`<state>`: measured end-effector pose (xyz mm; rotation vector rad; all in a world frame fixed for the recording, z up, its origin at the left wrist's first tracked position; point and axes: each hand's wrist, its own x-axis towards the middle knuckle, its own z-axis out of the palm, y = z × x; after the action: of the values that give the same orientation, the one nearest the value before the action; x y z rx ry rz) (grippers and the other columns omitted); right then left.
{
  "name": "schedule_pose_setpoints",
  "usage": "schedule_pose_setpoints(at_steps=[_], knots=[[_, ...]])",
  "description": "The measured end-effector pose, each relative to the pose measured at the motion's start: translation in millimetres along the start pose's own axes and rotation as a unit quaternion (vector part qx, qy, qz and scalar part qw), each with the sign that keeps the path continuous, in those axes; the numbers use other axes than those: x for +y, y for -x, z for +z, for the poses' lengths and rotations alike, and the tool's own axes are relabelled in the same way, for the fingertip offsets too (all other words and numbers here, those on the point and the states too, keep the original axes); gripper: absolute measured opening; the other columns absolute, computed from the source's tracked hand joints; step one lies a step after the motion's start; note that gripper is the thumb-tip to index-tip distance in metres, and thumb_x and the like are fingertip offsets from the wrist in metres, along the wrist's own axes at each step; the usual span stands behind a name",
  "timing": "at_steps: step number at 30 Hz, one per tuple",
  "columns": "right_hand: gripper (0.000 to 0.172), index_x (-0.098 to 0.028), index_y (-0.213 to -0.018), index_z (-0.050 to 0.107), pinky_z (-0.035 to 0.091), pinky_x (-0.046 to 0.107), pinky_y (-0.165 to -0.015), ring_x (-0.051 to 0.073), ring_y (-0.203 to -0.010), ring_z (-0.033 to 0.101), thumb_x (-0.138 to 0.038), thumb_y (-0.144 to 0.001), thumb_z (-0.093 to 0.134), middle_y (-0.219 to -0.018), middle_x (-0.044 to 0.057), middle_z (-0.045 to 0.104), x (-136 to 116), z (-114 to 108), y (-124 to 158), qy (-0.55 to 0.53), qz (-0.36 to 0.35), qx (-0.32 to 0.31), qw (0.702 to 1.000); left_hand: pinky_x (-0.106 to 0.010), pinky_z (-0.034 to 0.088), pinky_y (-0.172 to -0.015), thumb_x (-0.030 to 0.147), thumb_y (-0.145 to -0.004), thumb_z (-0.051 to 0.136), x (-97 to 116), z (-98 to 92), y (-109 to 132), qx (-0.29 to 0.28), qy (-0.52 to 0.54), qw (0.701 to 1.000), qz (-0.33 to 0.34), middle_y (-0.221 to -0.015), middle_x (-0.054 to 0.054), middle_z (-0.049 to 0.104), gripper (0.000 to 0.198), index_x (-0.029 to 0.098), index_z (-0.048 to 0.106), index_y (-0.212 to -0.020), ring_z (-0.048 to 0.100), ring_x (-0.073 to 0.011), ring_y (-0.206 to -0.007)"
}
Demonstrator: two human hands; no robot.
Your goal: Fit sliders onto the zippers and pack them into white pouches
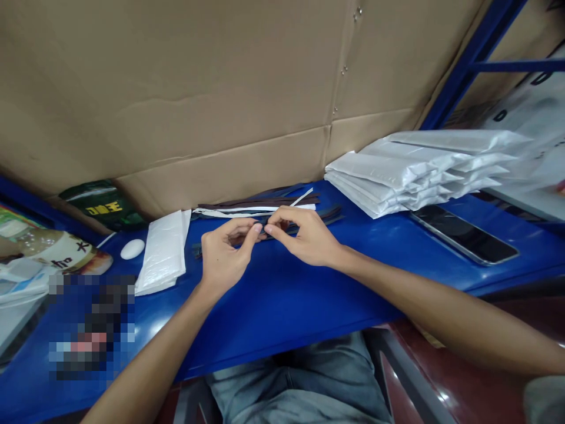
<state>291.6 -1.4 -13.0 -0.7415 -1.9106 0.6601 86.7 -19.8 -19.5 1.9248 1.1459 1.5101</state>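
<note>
My left hand [232, 247] and my right hand [302, 235] meet over the blue table [282, 294], thumbs and forefingers pinched close together. Between the fingertips is a small dark piece, too small to make out. Just behind my hands lie long thin strips, dark brown ones [247, 203] and a white one [220, 210], along the table's back. Some dark strips pass beneath my hands, partly hidden by them. A pale strip end [303, 196] sticks up behind my right hand.
White padded packets [397, 171] are stacked at the back right, beside a phone [468, 232]. Flat white packets [163, 250], a white oval object [132, 249], a green pouch [103, 205] and a bottle [66, 250] stand left. Cardboard [198, 88] rises behind.
</note>
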Motion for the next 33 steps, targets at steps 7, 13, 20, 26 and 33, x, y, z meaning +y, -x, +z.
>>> schedule_pose_setpoints(at_steps=[7,13,20,26,33], knots=[[0.02,-0.021,-0.081,0.055,0.037,0.031,-0.068,0.015,-0.068,0.045,-0.021,-0.101,0.056,-0.075,-0.001,0.051,-7.8,-1.8,-1.5,0.064,-0.051,-0.023,0.996,-0.029,0.069,-0.074,0.035,-0.099,0.076,9.9,-1.8,2.1,-0.01,-0.083,0.996,0.027,-0.086,-0.003,0.083,0.015,0.02,0.079,-0.097,0.083,-0.0208,-0.078],[0.02,-0.022,-0.083,0.053,0.038,0.032,-0.07,0.017,-0.072,0.048,-0.025,-0.103,0.054,-0.08,0.001,0.055,3.2,-11.3,-3.1,0.082,-0.054,-0.015,0.995,-0.03,0.069,-0.069,0.042,-0.097,0.079,12.1,-6.1,-5.3,0.037,-0.01,0.999,-0.002,-0.08,-0.003,0.081,0.023,0.019,0.076,-0.096,0.081,-0.0208,-0.071],[0.017,-0.021,-0.087,0.061,0.044,0.036,-0.075,0.021,-0.076,0.056,-0.029,-0.101,0.057,-0.084,0.004,0.063,49.8,-51.1,-13.3,0.167,0.021,0.024,0.985,-0.034,0.07,-0.075,0.048,-0.092,0.084,-13.6,-67.9,-48.8,0.226,0.028,0.973,0.019,-0.078,0.002,0.076,0.032,0.02,0.069,-0.097,0.078,-0.0165,-0.071],[0.014,-0.02,-0.086,0.066,0.05,0.047,-0.099,0.03,-0.105,0.065,-0.023,-0.097,0.057,-0.116,0.015,0.07,74.2,-75.6,-18.3,0.294,-0.024,0.066,0.953,-0.027,0.064,-0.078,0.056,-0.096,0.078,-76.5,-149.8,-82.5,0.357,0.02,0.934,-0.013,-0.074,0.009,0.064,0.044,0.019,0.056,-0.093,0.068,-0.0067,-0.073],[0.012,-0.022,-0.078,0.076,0.057,0.04,-0.078,0.024,-0.074,0.071,-0.028,-0.088,0.072,-0.08,0.005,0.078,70.4,-56.6,-10.3,0.234,0.072,0.015,0.97,-0.045,0.064,-0.085,0.047,-0.095,0.079,-89.4,-158.4,-67.6,0.245,-0.138,0.955,-0.092,-0.11,-0.004,0.068,0.051,0.02,0.05,-0.127,0.071,-0.0218,-0.093]])
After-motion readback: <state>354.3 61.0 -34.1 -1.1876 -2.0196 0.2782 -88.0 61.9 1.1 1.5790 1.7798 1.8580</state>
